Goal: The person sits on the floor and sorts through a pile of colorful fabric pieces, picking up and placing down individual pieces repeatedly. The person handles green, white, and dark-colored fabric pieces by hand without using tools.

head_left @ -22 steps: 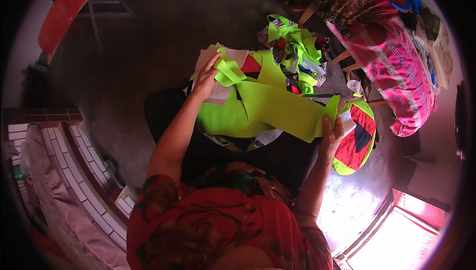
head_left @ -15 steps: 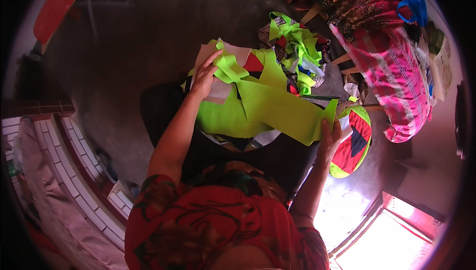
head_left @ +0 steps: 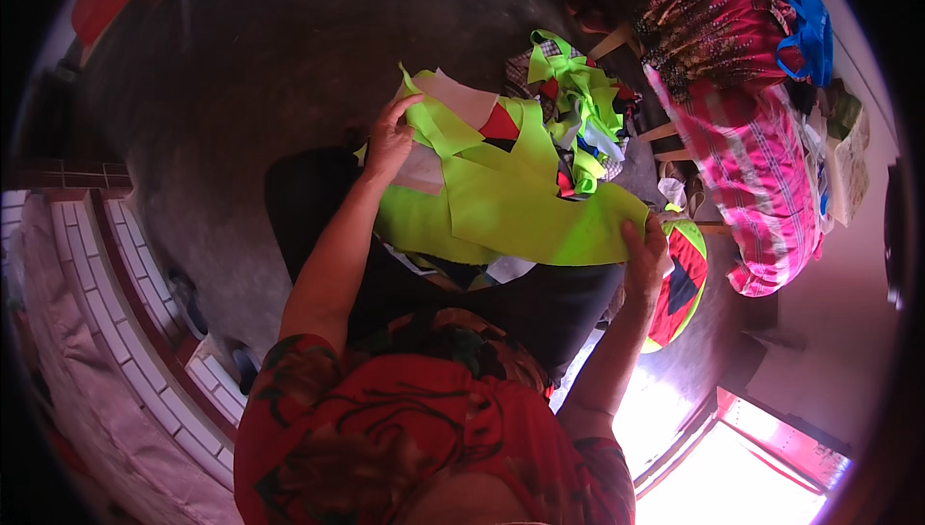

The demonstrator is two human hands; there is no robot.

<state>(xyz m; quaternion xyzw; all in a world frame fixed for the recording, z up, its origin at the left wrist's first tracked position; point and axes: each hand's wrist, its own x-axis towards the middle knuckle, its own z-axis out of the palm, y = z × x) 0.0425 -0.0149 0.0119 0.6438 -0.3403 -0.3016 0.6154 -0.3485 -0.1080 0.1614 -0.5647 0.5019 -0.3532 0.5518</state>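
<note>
A wide strip of lime-green fabric (head_left: pixel 540 202) stretches across my lap, over other cloth pieces. At its far left end my left hand (head_left: pixel 390 144) is closed on the fabric, thumb and fingers pinching near the edge. My right hand (head_left: pixel 646 250) grips the strip's right end between thumb and fingers. A small white bit shows beside those right fingers; I cannot make out what it is. Beneath the strip lie a pale pinkish piece (head_left: pixel 461 99), a red patch (head_left: pixel 500 123) and more green cloth. My black-clad lap (head_left: pixel 559 299) carries the pile.
A heap of green, checked and red scraps (head_left: pixel 583 101) lies on the floor beyond my lap. Right of my right hand is a rounded red, green and dark patchwork piece (head_left: pixel 683 279). Pink plaid cloth (head_left: pixel 761 178) and a blue bag (head_left: pixel 809 29) cover wooden-legged furniture farther right.
The green strip's right end, folded up before, now lies flatter and straighter. My right hand has shifted slightly along with it. My left hand has moved a little, still holding the fabric.
</note>
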